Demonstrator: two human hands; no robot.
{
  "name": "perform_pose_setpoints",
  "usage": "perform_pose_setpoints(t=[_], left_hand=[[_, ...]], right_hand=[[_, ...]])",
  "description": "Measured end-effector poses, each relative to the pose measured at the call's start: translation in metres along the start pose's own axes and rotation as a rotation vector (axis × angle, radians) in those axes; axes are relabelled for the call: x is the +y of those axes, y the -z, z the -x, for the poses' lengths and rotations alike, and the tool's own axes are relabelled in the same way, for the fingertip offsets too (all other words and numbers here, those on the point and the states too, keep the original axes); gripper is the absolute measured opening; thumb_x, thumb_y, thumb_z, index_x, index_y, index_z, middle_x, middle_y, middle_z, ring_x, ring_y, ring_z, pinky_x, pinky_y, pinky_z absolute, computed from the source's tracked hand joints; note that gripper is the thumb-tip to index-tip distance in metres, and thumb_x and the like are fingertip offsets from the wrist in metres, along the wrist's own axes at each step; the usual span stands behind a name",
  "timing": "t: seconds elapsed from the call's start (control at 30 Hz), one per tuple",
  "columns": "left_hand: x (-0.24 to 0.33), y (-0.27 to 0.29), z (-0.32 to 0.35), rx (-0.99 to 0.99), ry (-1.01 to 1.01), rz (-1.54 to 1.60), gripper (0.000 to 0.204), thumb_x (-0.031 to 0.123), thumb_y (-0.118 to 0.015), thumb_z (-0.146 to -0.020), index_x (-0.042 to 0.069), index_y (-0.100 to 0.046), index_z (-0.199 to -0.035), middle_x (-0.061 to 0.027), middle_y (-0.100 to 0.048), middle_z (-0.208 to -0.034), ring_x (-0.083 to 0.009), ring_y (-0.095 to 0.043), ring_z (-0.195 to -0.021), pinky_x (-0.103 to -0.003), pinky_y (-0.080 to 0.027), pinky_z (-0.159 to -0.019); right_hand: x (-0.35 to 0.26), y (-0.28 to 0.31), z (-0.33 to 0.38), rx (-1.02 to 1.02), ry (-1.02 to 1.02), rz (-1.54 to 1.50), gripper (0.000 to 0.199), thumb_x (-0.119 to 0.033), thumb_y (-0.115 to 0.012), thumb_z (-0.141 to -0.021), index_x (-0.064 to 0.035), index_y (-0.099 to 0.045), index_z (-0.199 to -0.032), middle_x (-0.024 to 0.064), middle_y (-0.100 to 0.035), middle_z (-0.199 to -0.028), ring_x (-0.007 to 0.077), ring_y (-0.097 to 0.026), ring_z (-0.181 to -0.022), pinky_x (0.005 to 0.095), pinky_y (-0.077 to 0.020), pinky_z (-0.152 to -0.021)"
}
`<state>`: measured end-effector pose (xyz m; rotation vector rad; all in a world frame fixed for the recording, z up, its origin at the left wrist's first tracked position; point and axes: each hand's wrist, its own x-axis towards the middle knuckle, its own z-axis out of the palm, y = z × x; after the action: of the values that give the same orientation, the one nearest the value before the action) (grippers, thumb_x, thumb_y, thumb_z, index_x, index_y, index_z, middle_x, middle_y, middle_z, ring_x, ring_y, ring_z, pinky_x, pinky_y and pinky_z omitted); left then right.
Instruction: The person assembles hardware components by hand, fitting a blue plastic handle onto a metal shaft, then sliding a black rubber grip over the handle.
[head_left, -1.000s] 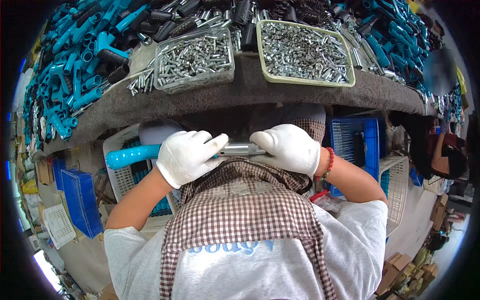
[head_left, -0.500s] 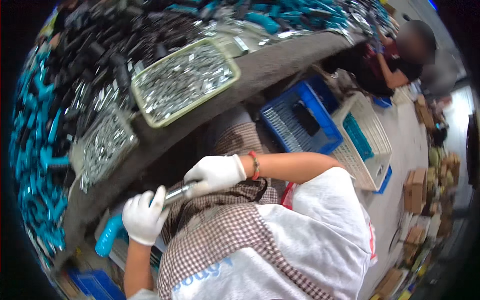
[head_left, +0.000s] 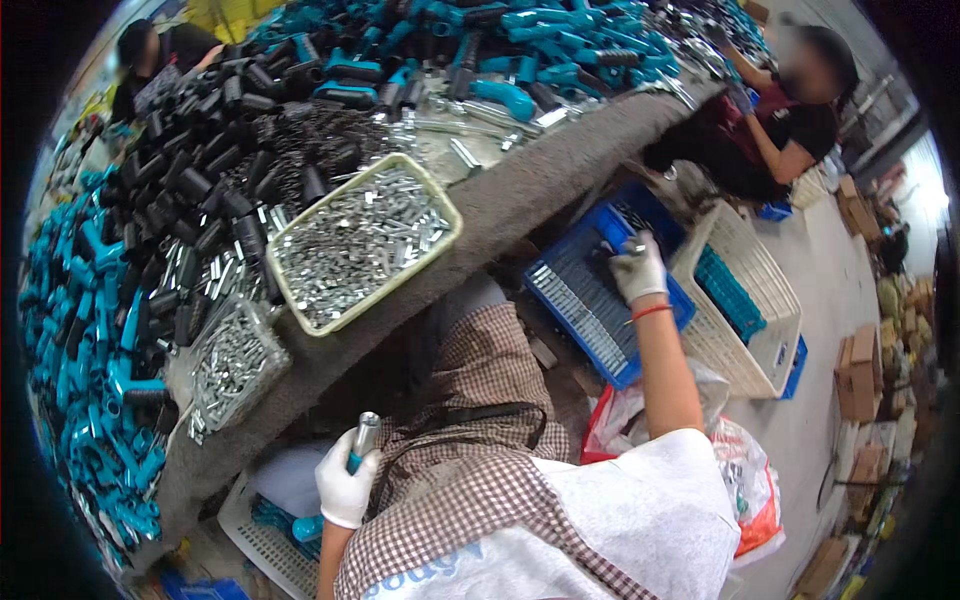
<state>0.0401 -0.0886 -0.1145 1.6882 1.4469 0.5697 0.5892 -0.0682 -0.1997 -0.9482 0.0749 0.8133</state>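
My left hand [head_left: 345,487], in a white glove, grips a tool with a blue handle and a silver metal tube [head_left: 362,438] pointing up, held over my checked apron [head_left: 480,440]. My right hand [head_left: 638,268], also gloved with a red band at the wrist, reaches out to the right over a blue plastic crate [head_left: 580,300] on the floor. Its fingers are closed around a small dark part that is hard to make out.
A grey-edged table [head_left: 520,200] curves around me, heaped with blue handles [head_left: 90,330], black grips [head_left: 200,170] and springs. A cream tray [head_left: 362,240] and a clear tray [head_left: 232,362] hold silver metal parts. White baskets [head_left: 745,300], a red bag and two other workers are nearby.
My right hand let go of the tool and swung out to the blue crate on the right. My left hand now holds the tool alone, turned upright. My view has swung right.
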Motion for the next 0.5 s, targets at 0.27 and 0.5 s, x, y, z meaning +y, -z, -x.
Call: perform_pose_setpoints(t=[0.27, 0.5], left_hand=[[0.009, -0.010, 0.003, 0.081, -0.008, -0.075, 0.037, 0.019, -0.073, -0.077, 0.003, -0.064, -0.109, -0.0173, -0.067, -0.091, -0.0303, -0.067, -0.082, -0.036, -0.051, -0.073], [0.025, -0.007, 0.003, 0.010, -0.076, -0.273, 0.040, 0.032, -0.073, -0.078, 0.012, -0.065, -0.111, -0.0125, -0.066, -0.086, -0.0309, -0.066, -0.080, -0.039, -0.052, -0.070]], right_hand=[[0.000, -0.136, 0.058, -0.387, 0.230, 0.357, 0.027, -0.025, -0.056, -0.095, -0.0035, -0.063, -0.110, 0.0064, -0.065, -0.097, 0.0157, -0.061, -0.067, 0.0236, -0.0495, -0.059], [0.045, -0.292, 0.030, -0.542, 1.135, 1.526, 0.026, -0.028, -0.061, -0.086, -0.0067, -0.065, -0.100, 0.0170, -0.068, -0.094, 0.0326, -0.067, -0.087, 0.0398, -0.0513, -0.077]])
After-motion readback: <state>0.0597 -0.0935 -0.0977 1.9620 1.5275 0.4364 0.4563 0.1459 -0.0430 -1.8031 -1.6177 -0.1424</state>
